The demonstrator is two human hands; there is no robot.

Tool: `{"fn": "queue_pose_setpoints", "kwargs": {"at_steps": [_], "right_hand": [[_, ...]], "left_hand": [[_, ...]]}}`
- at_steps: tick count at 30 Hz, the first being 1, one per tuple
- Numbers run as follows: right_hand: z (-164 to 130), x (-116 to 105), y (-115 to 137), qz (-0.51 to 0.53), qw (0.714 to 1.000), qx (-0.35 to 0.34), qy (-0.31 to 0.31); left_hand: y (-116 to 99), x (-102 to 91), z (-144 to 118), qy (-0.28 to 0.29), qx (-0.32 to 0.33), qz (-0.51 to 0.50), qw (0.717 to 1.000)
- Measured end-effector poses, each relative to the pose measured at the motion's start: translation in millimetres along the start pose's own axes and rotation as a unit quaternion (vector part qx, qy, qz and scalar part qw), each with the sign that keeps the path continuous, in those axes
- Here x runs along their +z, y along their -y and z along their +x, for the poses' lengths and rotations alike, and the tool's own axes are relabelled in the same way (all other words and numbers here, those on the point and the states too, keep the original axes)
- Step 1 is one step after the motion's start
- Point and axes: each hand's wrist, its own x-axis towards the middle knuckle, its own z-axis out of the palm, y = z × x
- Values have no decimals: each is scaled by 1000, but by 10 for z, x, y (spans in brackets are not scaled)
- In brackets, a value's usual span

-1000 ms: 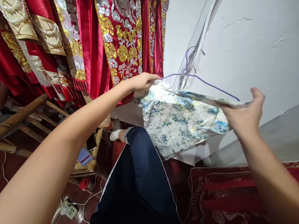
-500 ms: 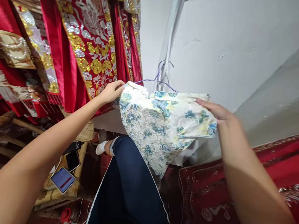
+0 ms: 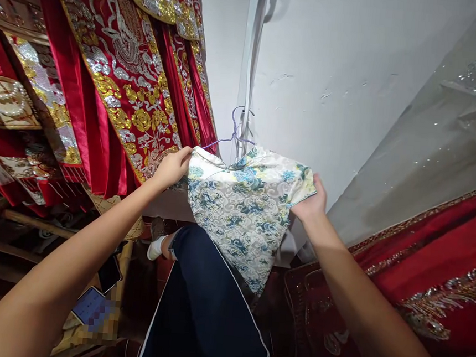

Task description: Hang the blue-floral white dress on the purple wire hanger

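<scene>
A short-sleeved white blouse (image 3: pixel 239 212) with blue and green flowers spreads in front of my legs. The hook and upper arms of a thin purple hanger (image 3: pixel 234 131) show above its collar; the rest is hidden. At the blouse's left shoulder, my left hand (image 3: pixel 174 167) is closed in a pinch on the cloth. My right hand (image 3: pixel 313 202) grips the right sleeve near its cuff, with fingers partly hidden behind the fabric.
Red embroidered costumes (image 3: pixel 140 103) hang on the left. A bamboo seat (image 3: pixel 124 263) below them holds a lit phone (image 3: pixel 89 304) and a dark phone (image 3: pixel 109 274). A white wall (image 3: pixel 334 70) rises behind the blouse. Red beaded cloth (image 3: pixel 443 263) lies at right.
My right hand has moved from the blouse's upper edge down and inward to the sleeve cuff. The collar now faces up and the sleeve is straighter. My left hand keeps its pinch.
</scene>
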Motion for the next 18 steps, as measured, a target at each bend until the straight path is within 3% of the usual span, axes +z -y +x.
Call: {"fn": "queue_pose_setpoints", "kwargs": {"at_steps": [2,5,8,11,13,14,18], "right_hand": [[163,-80,80,137,990,25,36],[379,-99,396,344,931,63,100],[392,-3,776,368,913,74,160],[190,83,949,303,904,61,296],[3,127,883,197,898,20,392],[-90,158,806,124,905,-11,407],[-408,423,423,-143,934,-145,294]], "left_hand": [[-37,21,6,3,-19,8,1000],[-93,75,75,-20,-32,-61,997],[-139,155,161,-30,-48,-206,977],[-193,268,152,-28,-52,-300,952],[-269,350,71,-27,-41,-335,941],[-330,386,16,-30,-33,-350,936],[-786,435,-208,-36,7,-404,914]]}}
